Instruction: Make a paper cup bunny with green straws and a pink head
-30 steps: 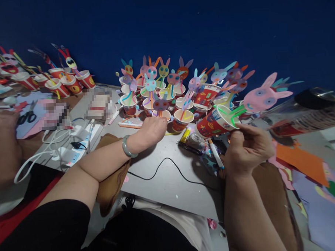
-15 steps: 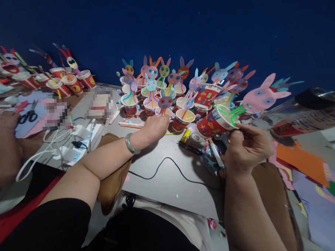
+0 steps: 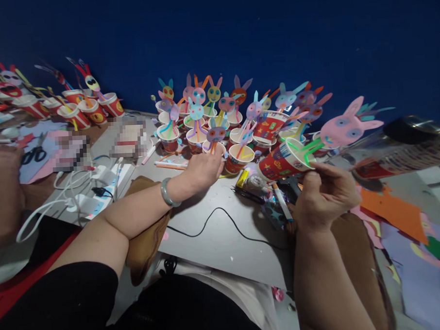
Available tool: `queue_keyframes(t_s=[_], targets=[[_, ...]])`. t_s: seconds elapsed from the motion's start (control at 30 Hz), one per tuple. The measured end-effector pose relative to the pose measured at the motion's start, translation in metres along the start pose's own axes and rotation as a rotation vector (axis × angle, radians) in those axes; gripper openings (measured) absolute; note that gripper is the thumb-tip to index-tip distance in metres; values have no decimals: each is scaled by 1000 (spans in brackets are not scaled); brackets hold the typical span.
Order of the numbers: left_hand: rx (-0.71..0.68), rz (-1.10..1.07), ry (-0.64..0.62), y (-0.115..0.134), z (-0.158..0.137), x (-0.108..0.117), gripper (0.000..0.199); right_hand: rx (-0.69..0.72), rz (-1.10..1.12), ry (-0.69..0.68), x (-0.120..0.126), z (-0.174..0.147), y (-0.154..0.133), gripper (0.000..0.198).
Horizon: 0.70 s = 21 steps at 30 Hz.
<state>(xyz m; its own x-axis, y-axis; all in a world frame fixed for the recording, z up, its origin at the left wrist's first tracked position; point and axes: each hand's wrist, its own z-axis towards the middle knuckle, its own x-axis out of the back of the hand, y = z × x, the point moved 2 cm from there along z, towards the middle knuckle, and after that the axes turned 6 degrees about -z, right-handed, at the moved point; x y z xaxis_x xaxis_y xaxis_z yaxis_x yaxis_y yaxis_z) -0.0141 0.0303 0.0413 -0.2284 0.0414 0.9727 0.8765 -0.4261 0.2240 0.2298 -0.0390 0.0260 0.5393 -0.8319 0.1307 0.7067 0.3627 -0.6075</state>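
Observation:
My right hand (image 3: 325, 194) pinches the rim of a tilted red paper cup (image 3: 283, 163) between thumb and fingers. Out of that cup leans a pink paper rabbit head (image 3: 340, 129) on green pipe-cleaner legs. My left hand (image 3: 206, 169), with a bangle on its wrist, is closed at the front of another paper cup (image 3: 208, 147) that carries a purple rabbit figure (image 3: 216, 134); the fingertips are partly hidden. Just right of it stands a red cup (image 3: 235, 162) with yellow strips inside. Behind are several more cups with rabbit figures (image 3: 196, 109).
A clear cylinder of cups (image 3: 405, 149) lies at right, beside orange paper (image 3: 393, 208). A black cable (image 3: 208, 221) crosses the table. At left are a power strip (image 3: 109, 189), scissors (image 3: 35, 153), more cups (image 3: 90, 112) and another person's arm (image 3: 4, 194). Markers (image 3: 282, 201) lie mid-table.
The view has shifted slightly, so the scene sits a little further left. Both hands keep nearly the same pose, and the cup in my right hand stays tilted.

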Motion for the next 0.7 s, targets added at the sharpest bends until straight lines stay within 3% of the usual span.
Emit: queue_keyframes(t_s=[0.13,0.37,0.53,0.6,0.7], targets=[[-71,18,40,8,-6,1,39,30,-19,36,3,5,-2,20],[-500,-17,113,19,-11,-10,31,15,-39,142,6,10,5,21],[-560,35,120,16,-6,-24,31,47,-109,214,10,15,14,20],[-573,57,102,15,-3,-31,34,142,-205,216,14,18,15,20],[-594,50,96,14,1,-37,36,492,-424,218,21,20,10,23]])
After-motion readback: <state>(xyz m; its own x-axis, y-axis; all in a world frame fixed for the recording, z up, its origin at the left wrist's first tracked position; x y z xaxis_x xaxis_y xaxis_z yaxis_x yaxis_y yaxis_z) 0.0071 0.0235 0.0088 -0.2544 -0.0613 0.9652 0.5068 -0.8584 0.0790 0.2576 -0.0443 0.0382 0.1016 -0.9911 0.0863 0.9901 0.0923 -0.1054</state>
